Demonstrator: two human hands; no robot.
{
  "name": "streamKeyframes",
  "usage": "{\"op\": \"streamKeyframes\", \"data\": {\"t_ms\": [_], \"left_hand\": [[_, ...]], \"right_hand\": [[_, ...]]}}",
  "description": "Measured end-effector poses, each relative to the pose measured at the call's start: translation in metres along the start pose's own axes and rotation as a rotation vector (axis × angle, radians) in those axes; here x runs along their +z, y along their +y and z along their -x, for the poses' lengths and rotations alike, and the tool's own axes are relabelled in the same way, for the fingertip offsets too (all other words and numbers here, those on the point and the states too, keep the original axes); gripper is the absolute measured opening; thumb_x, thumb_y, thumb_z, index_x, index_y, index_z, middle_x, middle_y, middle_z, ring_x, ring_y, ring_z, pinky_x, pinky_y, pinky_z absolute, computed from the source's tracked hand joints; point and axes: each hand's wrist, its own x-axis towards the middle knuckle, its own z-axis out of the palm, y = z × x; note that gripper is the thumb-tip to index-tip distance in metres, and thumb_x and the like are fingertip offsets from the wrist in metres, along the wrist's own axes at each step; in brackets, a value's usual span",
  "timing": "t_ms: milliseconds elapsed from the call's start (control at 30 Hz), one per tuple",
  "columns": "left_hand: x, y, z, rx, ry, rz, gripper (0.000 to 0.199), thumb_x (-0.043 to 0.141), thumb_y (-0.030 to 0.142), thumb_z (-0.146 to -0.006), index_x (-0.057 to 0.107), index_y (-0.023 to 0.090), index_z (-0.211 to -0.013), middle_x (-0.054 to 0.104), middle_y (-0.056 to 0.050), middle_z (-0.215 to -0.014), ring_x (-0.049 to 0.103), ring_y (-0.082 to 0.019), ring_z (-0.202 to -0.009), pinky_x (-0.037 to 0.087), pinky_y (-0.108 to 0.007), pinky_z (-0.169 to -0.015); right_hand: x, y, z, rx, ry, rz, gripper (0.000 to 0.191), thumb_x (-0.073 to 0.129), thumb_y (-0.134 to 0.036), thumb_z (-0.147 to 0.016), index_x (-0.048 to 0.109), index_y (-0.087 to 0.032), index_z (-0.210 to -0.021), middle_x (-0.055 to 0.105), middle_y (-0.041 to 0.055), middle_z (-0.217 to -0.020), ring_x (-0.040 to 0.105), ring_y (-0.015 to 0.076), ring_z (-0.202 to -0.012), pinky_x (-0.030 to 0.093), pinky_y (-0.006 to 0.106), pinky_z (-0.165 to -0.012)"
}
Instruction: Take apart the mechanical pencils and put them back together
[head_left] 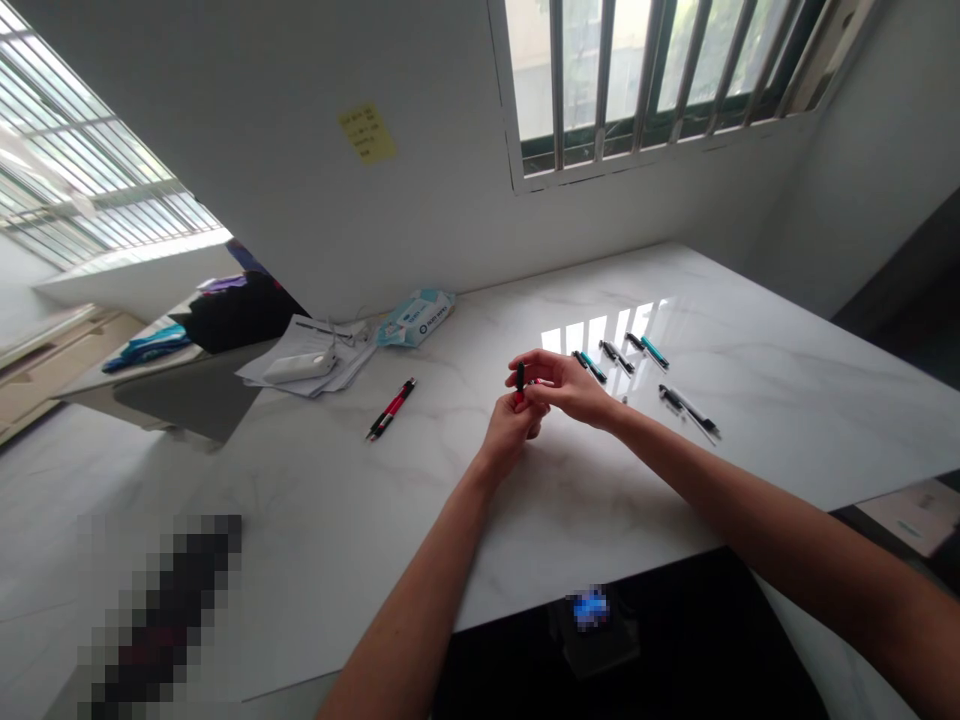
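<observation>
Your left hand is closed round the pen, which stands near upright from it, with your right hand, fingers curled, just beside, its hold impossible to tell.

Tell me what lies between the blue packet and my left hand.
Bare tabletop lies between the packet and your left hand in the head view.

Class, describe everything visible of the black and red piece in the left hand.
The black and red piece looks slim, pen-like and plastic: black on top, red below. It stands nearly upright above the table, held by the left hand. The right hand is close beside it; contact is unclear. Its lower end is hidden.
</observation>
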Motion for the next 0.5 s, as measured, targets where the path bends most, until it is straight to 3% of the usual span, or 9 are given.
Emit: {"op": "streamKeyframes", "data": {"t_ms": [67,200,333,500], "left_hand": [[0.0002,0.0009,0.0005,-0.004,-0.008,-0.004,0.032,0.082,0.036,-0.071,0.057,0.016,-0.069,0.03,0.01,-0.054,0.021,-0.004,-0.049,0.014,-0.027,-0.05],[0.0003,0.0001,0.0005,-0.006,0.001,-0.002,0.034,0.081,0.031,-0.07,0.05,0.018,-0.064,0.029,0.01,-0.054,0.02,-0.004,-0.049,0.013,-0.028,-0.051],[0.0002,-0.0025,-0.0003,-0.028,0.007,0.019,0.032,0.079,0.025,-0.067,0.047,0.02,-0.066,0.028,0.011,-0.054,0.023,-0.004,-0.049,0.015,-0.028,-0.051],[-0.0002,-0.0048,-0.0013,-0.03,-0.013,0.042,0.052,0.079,0.024,-0.068,0.027,0.023,-0.064,0.026,0.011,-0.056,0.023,-0.005,-0.05,0.016,-0.027,-0.051]], "right_hand": [[0.0004,0.0023,-0.0004,-0.002,0.016,0.03,0.036,0.076,-0.023,-0.079,0.068,-0.022,-0.114,0.075,0.0065,-0.108,0.071,0.0209,-0.101,0.057,0.037,-0.091],[0.0028,0.0057,-0.0005,0.01,0.083,0.042,0.041,0.08,-0.025,-0.077,0.067,-0.021,-0.116,0.076,0.003,-0.094,0.071,0.0189,-0.089,0.057,0.035,-0.085],[0.003,0.0037,0.0,0.041,0.072,-0.068,0.045,0.08,-0.031,-0.08,0.064,-0.022,-0.122,0.078,0.0073,-0.104,0.073,0.0183,-0.082,0.06,0.035,-0.079],[-0.0027,-0.0004,-0.0008,0.024,0.072,-0.064,0.053,0.081,-0.036,-0.081,0.062,-0.023,-0.129,0.078,0.0086,-0.111,0.073,0.0178,-0.077,0.061,0.033,-0.071]]}}
